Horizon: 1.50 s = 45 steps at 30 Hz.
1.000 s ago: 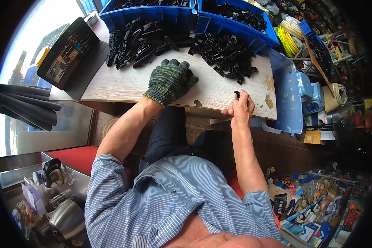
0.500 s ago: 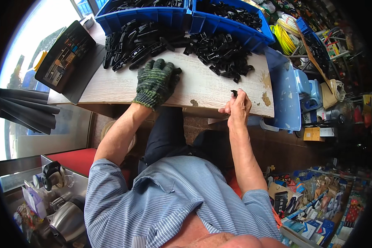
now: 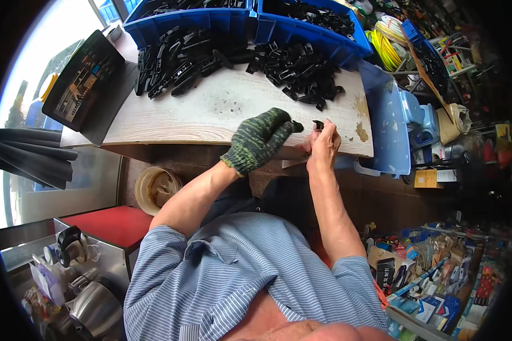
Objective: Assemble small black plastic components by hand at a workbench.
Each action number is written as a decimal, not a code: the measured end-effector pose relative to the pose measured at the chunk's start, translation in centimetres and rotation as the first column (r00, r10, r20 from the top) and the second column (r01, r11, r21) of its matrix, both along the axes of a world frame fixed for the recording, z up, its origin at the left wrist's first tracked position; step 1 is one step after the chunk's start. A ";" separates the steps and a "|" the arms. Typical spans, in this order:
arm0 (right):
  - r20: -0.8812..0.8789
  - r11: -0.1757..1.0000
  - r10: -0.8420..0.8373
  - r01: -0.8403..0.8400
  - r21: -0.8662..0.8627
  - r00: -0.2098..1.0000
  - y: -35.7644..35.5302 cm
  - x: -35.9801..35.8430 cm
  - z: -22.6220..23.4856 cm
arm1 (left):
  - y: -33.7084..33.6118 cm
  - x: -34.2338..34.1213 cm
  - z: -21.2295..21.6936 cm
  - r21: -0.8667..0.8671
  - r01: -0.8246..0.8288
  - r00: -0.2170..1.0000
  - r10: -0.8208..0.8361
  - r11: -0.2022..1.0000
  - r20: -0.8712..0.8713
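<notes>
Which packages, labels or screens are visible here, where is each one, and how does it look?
Open black case: left end of the wooden bench, flat rectangle, small coloured parts inside.
Cardboard box: right, under the blue lid, small, brown with a white label.
Retail packs: lower right on the floor, flat cards in blue, red and black.

A single head-worn fisheye view looks steeply down from above the person's striped shirt (image 3: 239, 273), facing forward over the wooden surface (image 3: 210, 111). Both forearms enter from the lower edge, close to the lens. Blue bins (image 3: 222, 20) curve along the top rim, farther off.
</notes>
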State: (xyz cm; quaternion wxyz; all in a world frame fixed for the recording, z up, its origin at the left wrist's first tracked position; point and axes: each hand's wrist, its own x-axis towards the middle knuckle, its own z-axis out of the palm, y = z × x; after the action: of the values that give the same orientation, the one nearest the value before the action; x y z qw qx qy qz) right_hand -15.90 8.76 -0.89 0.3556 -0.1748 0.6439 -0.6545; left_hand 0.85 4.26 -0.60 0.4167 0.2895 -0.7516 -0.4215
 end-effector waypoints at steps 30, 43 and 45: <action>-0.110 0.979 0.096 -0.114 -0.171 0.989 1.2 -1.2 -2.3 | 0.9 -6.1 -2.6 -0.506 -0.112 0.992 0.123 0.855 -0.010; 0.084 0.868 -0.484 0.490 -0.083 0.871 -0.5 -13.7 4.4 | -6.5 -3.6 1.4 -0.404 -0.088 0.747 0.329 0.910 0.578; 0.067 0.849 -0.527 0.529 -0.018 0.847 0.0 -14.8 3.9 | -6.5 -3.3 0.1 -0.537 -0.066 0.774 0.382 0.841 0.504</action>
State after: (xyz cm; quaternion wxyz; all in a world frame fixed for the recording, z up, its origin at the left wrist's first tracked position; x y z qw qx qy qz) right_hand -30.73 8.71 2.97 0.1781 0.0220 0.6443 -0.7434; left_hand -2.48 -2.22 -0.52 0.2687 0.3816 -0.8830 -0.0501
